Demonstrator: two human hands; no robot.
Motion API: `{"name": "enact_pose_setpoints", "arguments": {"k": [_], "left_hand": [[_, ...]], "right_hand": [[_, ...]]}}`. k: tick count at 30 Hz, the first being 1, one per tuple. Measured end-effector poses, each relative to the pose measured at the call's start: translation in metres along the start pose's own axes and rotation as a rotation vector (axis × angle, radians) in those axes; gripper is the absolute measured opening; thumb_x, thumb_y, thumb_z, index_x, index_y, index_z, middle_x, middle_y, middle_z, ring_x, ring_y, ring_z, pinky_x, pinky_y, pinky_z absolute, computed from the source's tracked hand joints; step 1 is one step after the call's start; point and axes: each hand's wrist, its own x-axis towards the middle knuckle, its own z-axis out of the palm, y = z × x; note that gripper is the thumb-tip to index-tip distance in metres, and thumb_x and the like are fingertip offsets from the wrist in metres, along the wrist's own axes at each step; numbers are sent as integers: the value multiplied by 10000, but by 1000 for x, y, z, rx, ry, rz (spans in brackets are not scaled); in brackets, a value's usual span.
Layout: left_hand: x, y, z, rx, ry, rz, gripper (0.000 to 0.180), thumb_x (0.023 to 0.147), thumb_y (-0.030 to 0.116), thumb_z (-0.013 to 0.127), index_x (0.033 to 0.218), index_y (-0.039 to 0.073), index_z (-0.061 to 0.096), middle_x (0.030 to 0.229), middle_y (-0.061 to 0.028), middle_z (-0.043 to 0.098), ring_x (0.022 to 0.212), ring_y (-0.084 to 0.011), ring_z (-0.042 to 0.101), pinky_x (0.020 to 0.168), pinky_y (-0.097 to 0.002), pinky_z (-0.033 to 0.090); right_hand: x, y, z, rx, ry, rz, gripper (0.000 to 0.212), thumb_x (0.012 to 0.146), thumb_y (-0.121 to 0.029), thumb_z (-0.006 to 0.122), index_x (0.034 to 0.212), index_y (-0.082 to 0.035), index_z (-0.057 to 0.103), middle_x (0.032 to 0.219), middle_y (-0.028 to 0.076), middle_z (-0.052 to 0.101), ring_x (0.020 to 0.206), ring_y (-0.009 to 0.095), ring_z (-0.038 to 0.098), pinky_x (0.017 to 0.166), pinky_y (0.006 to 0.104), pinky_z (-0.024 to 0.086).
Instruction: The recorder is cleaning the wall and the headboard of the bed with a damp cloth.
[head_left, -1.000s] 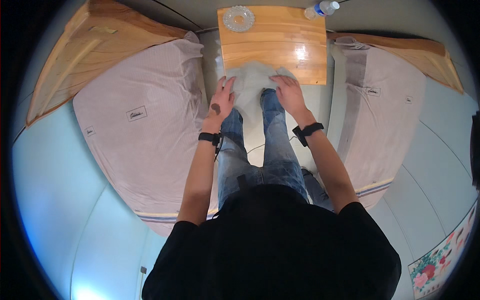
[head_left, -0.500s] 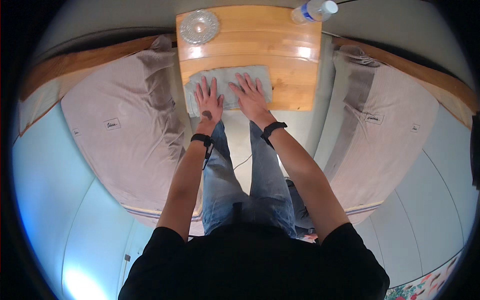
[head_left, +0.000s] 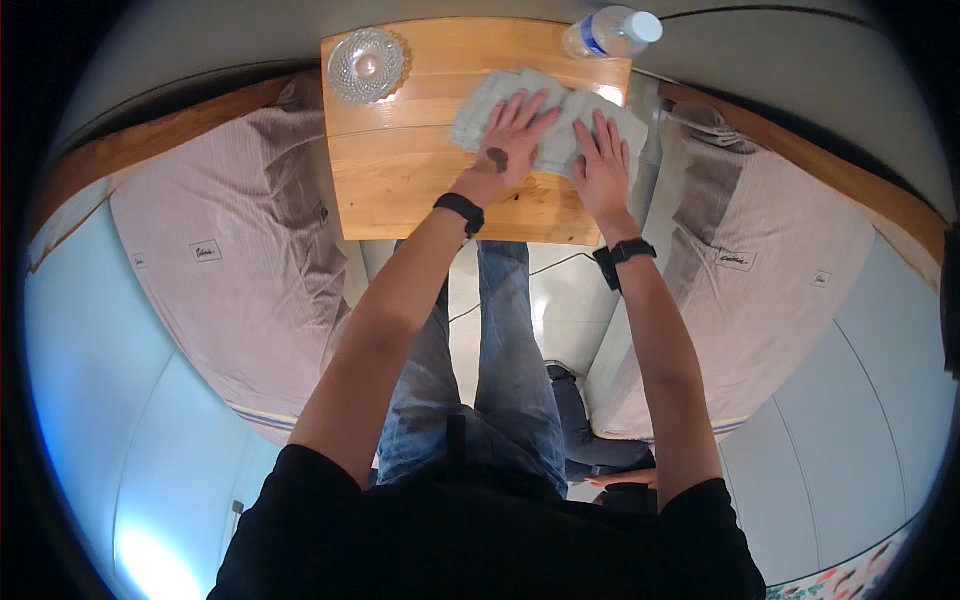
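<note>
A grey-green cloth (head_left: 564,110) lies folded on the right part of a wooden table (head_left: 400,180), its right end reaching the table's right edge. My left hand (head_left: 515,140) rests flat on the cloth's left half, fingers spread. On the right half lies my right hand (head_left: 603,170), also flat, with its fingers stretched out toward the far side. Both palms press from above, and neither hand grips the cloth. Just beyond the cloth, at the far right corner, is a clear plastic bottle (head_left: 600,35) with a white cap and a blue band.
A round patterned glass dish (head_left: 366,66) sits at the table's far left corner. Benches with pinkish-grey covers flank the table, one on the left (head_left: 230,200) and one on the right (head_left: 770,200). A thin cable (head_left: 565,262) crosses the floor. Another person's arm (head_left: 620,480) shows low at the right.
Both hands have slid the cloth from the table's near left to its right side and farther away. The cloth now lies at a slant, close to the bottle.
</note>
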Motion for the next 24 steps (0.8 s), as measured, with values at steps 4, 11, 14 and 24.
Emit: {"name": "enact_pose_setpoints", "arguments": {"k": [4, 11, 14, 24], "left_hand": [[-34, 19, 9, -60, -70, 46, 670, 796, 42, 614, 1439, 154, 461, 1588, -88, 291, 1445, -363, 273, 1174, -524, 221], [-164, 10, -5, -175, -183, -60, 630, 800, 16, 587, 1410, 135, 481, 1582, -64, 310, 1454, -324, 275, 1177, -502, 230], [-205, -22, -28, -153, -165, -92, 628, 807, 14, 580, 1413, 137, 476, 1583, -56, 311, 1460, -310, 273, 1176, -500, 242], [-194, -145, -96, -4, 7, -158, 657, 788, 32, 588, 1428, 105, 458, 1573, -79, 324, 1439, -356, 288, 1170, -506, 237]], "right_hand": [[-55, -17, 17, -56, -38, 67, 620, 827, -59, 586, 1429, -126, 455, 1608, 136, 244, 1473, 379, 233, 1165, 585, 207], [-137, -94, 51, -50, -316, 32, 650, 782, -78, 662, 1401, -76, 465, 1618, 160, 201, 1487, 381, 196, 1170, 610, 168], [-131, -127, 65, -20, -378, -73, 648, 784, -85, 663, 1403, -88, 470, 1615, 150, 215, 1489, 363, 199, 1174, 603, 163], [7, -227, 96, 5, -233, -248, 640, 764, -47, 644, 1384, -102, 494, 1583, 108, 296, 1470, 318, 259, 1163, 556, 223]]}}
